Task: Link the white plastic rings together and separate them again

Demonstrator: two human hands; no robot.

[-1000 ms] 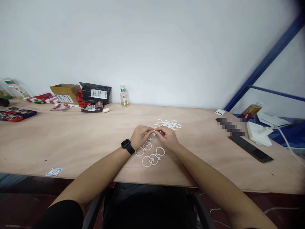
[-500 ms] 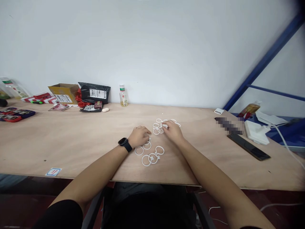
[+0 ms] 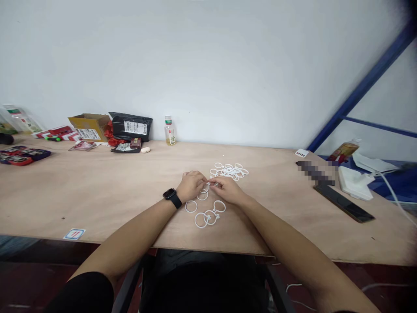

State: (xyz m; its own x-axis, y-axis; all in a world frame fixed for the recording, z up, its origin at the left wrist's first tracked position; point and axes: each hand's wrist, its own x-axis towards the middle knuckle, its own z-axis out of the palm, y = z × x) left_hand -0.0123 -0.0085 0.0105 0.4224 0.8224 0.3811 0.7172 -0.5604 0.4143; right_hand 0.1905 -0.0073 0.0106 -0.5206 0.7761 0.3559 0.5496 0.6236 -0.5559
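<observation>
My left hand (image 3: pixel 193 186), with a black watch (image 3: pixel 169 194) on its wrist, is closed in a pinch at a small white eyelet between my hands. White curtain rings lie just under its fingers. My right hand (image 3: pixel 226 189) faces it, fingertips pinched on a white curtain ring (image 3: pixel 216 184) that its fingers partly cover. Right behind it is a pile of white curtain rings (image 3: pixel 232 172). Nearer to me lie several loose ones, among them a single curtain ring (image 3: pixel 186 206) by the left wrist and a linked-looking group (image 3: pixel 206 221).
Along the wall stand an opened cardboard box (image 3: pixel 87 128), a black parcel bag (image 3: pixel 132 126) and a small bottle (image 3: pixel 170 130). To the right are a dark phone (image 3: pixel 343 203), a white power adapter (image 3: pixel 355 184) with a cable, and a small white block (image 3: pixel 301 153). A sticker (image 3: pixel 74 234) marks the table's front edge.
My right hand has come away from the pile, toward me and to the left, with a curtain ring, and now meets my left hand. The left hand has barely moved.
</observation>
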